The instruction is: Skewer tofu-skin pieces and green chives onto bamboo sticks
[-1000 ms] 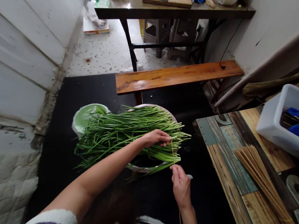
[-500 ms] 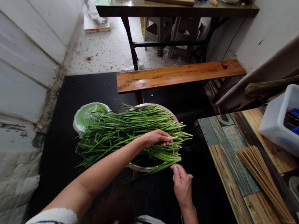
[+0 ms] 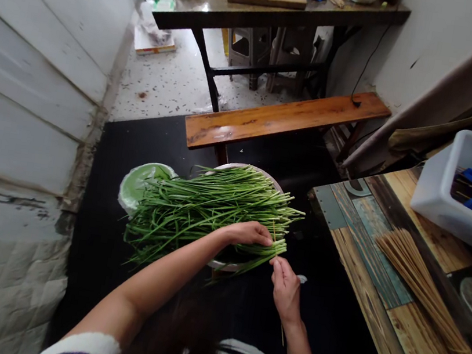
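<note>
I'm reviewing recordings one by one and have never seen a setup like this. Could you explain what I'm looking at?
There is no machine here: these are a person's bare left hand and right hand, seen by one head-worn camera looking forward and down; it took every picture. Long green stalks lie across a round basin. The left hand is against the stalks near their pale ends; the right hand pinches a thin straw. On the wooden table to the right are a bundle of straws and a white bin.

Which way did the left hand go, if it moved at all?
Yes: the left hand has moved closer to the right hand, farther from the wooden bench.
</note>
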The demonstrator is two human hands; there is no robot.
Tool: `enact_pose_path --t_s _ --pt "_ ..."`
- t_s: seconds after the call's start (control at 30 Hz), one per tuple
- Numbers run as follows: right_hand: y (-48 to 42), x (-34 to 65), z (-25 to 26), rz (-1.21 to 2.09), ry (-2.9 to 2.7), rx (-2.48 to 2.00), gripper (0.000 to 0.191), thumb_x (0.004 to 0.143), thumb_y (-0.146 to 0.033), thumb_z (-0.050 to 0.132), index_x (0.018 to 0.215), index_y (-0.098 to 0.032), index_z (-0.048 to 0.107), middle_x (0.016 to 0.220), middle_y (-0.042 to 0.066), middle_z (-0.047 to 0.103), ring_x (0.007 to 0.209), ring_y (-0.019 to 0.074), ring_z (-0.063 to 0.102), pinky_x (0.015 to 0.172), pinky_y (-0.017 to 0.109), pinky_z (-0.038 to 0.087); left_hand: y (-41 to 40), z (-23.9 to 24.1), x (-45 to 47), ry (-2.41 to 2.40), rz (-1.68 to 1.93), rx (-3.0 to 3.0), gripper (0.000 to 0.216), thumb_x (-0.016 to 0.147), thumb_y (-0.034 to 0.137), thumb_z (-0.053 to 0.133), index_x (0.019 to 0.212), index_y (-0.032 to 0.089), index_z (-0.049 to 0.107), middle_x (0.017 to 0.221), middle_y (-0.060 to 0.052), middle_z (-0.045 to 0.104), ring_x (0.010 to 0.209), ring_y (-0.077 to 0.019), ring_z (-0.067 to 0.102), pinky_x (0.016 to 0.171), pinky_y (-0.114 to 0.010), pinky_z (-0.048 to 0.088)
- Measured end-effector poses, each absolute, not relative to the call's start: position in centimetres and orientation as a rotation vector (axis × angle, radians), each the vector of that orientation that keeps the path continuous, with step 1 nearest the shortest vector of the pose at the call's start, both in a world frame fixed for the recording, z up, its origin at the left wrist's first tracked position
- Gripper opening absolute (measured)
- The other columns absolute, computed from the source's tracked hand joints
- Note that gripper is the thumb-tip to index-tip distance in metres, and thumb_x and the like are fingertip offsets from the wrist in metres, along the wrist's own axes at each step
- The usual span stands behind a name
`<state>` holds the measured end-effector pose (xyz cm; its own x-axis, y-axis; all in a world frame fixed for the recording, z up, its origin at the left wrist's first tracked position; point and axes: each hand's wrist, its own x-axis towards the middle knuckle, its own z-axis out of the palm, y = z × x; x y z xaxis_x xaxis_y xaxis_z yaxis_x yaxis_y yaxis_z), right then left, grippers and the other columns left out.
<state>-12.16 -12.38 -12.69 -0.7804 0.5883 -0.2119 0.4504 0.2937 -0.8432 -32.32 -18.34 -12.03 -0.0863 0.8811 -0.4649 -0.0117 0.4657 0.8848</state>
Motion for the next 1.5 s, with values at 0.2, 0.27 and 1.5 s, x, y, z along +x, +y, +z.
enact_pose_path --t_s 0.2,0.27,1.5 --pt "-12.6 -11.9 -13.1 1.520 -2.369 -1.047 0.032 0.093 -0.039 0.035 0.090 -0.019 0.060 0.053 -0.005 0.045 0.047 0.0095 0.045 0.047 0.018 0.032 -16.5 -13.6 -33.3 2.342 0.712 1.179 0.016 0.082 0.021 0.053 0.084 0.015 0.069 0.088 -0.008 0.062 0.084 -0.0191 0.056 0.079 -0.029 0.042" --pt "-12.6 -12.0 -13.1 1.520 -2.365 -1.041 0.033 0.093 -0.039 0.035 0.089 -0.019 0.060 0.054 -0.005 0.045 0.047 0.0094 0.046 0.047 0.018 0.032 -16.0 -13.9 -33.1 2.371 0.563 1.333 0.017 0.082 0.020 0.052 0.081 0.015 0.068 0.087 -0.010 0.062 0.086 -0.0215 0.054 0.079 -0.032 0.042" --pt "-12.0 -12.3 -11.7 1.518 -2.421 -0.941 0.032 0.093 -0.036 0.036 0.087 -0.017 0.062 0.052 -0.005 0.041 0.045 0.0083 0.041 0.045 0.018 0.031 -17.6 -12.0 -32.6 1.408 1.113 0.663 0.020 0.062 0.032 0.071 0.066 0.012 0.069 0.072 -0.002 0.063 0.065 -0.0117 0.052 0.064 -0.024 0.039"
